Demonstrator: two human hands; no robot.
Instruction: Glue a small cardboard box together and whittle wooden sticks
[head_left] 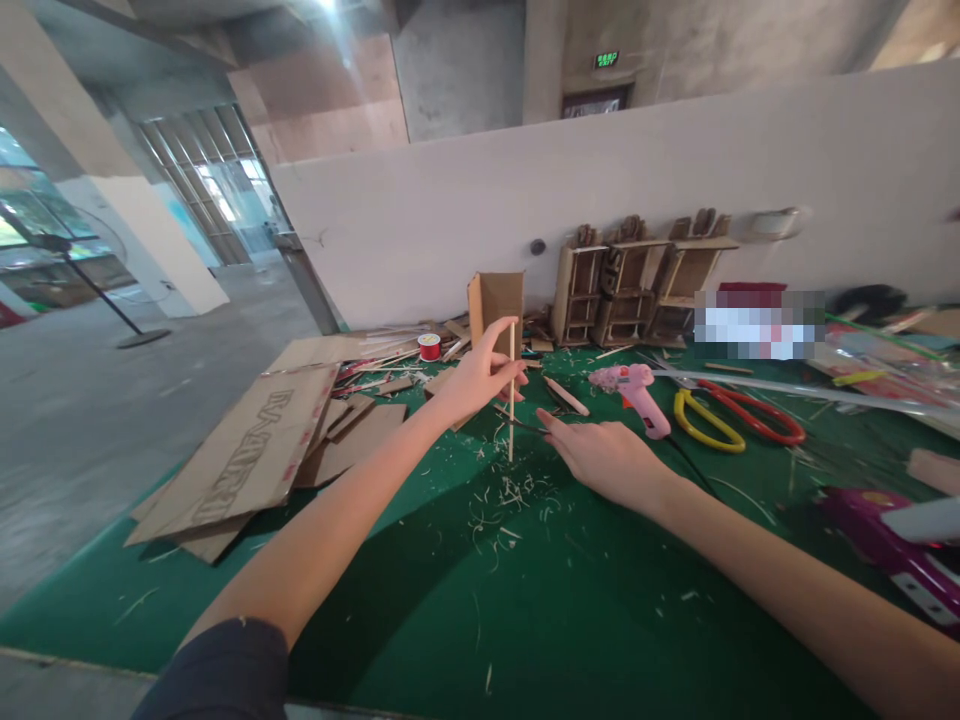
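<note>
2 hands: L hand [484, 372] narrow, pinching stick [512, 407] betw thumb & fingers, index up along its top; R hand [604, 458] closed on dark blade [531, 428], grip partly hidden, can't tell exact hold.
Stick pos: approx mid-frame, in L fingers, just L of R fingertips.
Stick axis: long axis near upright; lower end free below L hand, can't tell if tip touches table [570, 610].
Blade vs stick: blade comes in from R, crosses stick low, below L fingers; looks touching. Key relation: blade roughly crosswise to long axis.
Nearer hand: L, directly on stick; R reaches it only via blade.
Shavings [516, 490]: curly bits on green table, under/around stick's lower end.
R side: pink gun [637, 395] just past R hand; yellow handle [679, 412] & red handle [799, 436] (scissors) beyond; purple gun [885, 535] near R edge.
L side: cardbd sheets [247, 450] stacked flat, well apart from stick; red spool [430, 348] farther back.
Behind hands: cardbd piece [501, 295] stood upright; 3 cardbd racks [634, 290] in a row against wall [420, 230].
</note>
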